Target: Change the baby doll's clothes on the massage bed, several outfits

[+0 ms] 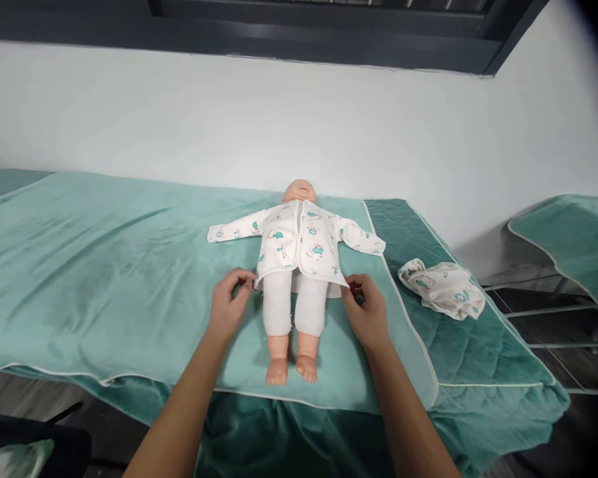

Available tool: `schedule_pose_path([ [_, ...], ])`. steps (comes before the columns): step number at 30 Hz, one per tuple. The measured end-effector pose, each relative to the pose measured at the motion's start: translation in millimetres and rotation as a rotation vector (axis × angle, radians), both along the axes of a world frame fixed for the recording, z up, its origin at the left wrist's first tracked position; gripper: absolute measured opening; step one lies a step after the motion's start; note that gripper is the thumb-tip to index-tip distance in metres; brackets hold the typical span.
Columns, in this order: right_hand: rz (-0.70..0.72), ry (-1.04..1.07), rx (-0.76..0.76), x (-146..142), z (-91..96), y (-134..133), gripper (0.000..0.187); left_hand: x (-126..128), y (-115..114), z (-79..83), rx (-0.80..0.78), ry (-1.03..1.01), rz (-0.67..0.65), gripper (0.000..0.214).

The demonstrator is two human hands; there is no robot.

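A baby doll lies on its back on a green blanket, head toward the wall, arms spread. It wears a white printed jacket and white leggings, with bare feet toward me. My left hand pinches the jacket's lower hem at the doll's left-side hip. My right hand pinches the hem on the other side. Both hands are closed on the fabric.
A crumpled white printed garment lies on the darker green quilt right of the doll. A white wall runs behind the bed. Another green-covered bed stands at the far right, with dark floor between.
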State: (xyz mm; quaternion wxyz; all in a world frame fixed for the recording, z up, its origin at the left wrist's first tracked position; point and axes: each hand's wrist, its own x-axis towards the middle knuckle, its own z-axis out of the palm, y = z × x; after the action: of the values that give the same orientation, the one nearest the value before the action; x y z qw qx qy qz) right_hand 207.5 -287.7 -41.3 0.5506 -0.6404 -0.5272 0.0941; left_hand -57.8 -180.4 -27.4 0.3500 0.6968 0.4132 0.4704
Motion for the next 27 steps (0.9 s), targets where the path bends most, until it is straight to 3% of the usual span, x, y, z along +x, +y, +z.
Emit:
schedule_pose_path([
  [5, 0.138, -0.120, 0.024, -0.9, 2.4, -1.5, 0.005, -0.7, 1.0, 3.2, -0.084, -0.103, 0.065, 0.019],
  [11, 0.172, 0.053, -0.023, -2.2, 2.9, -2.9, 0.011, 3.6, 2.1, 4.4, -0.088, -0.103, 0.047, 0.020],
  [13, 0.103, 0.149, -0.044, 3.6, 3.1, 0.9, 0.016, 4.2, 2.1, 5.0, -0.093, -0.094, 0.062, 0.021],
  [16, -0.159, 0.214, -0.016, 31.2, 4.2, 16.7, 0.020, 4.8, 2.1, 6.2, -0.111, -0.030, 0.066, 0.023],
  [18, -0.339, 0.133, -0.042, 61.5, 5.1, 34.3, 0.027, 5.3, 2.2, 7.0, -0.111, 0.008, 0.066, 0.024],
  [20, -0.446, 0.014, -0.178, 93.9, 5.7, 55.1, 0.038, 5.7, 2.7, 7.3, -0.106, 0.025, 0.070, 0.025],
  [23, -0.506, -0.093, -0.353, 129.9, 5.6, 83.5, 0.045, 5.9, 3.8, 6.6, -0.107, 0.033, 0.084, 0.024],
  [27, -0.538, -0.100, -0.404, 146.5, 1.4, 100.7, 0.048, 5.6, 4.8, 4.6, -0.127, 0.051, 0.098, 0.024],
])
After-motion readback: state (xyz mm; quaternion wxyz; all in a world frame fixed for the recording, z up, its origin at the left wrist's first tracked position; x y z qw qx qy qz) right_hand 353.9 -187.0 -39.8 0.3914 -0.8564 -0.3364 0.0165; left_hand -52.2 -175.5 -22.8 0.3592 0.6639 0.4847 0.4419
